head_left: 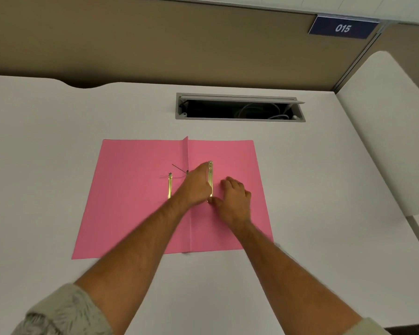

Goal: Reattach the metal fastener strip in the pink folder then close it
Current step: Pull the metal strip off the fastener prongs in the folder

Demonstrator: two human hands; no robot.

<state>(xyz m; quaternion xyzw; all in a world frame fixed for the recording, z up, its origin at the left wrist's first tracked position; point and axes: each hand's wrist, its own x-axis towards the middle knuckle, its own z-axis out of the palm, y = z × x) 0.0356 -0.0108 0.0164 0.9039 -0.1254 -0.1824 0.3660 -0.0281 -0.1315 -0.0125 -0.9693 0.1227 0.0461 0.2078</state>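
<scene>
The pink folder (131,201) lies open and flat on the white desk. A gold metal fastener strip (210,180) lies on its right half, just right of the spine fold. My left hand (196,187) reaches across the spine and presses against the strip's left side. My right hand (232,199) rests on the right page, its thumb touching the strip's near end. A second gold metal strip (169,186) lies on the left page, with thin prongs (179,169) sticking out near the spine.
An open cable hatch (240,110) with cords inside is set into the desk behind the folder. A beige partition (155,44) with a blue "015" sign (342,27) stands at the back. A white panel (385,131) rises at the right.
</scene>
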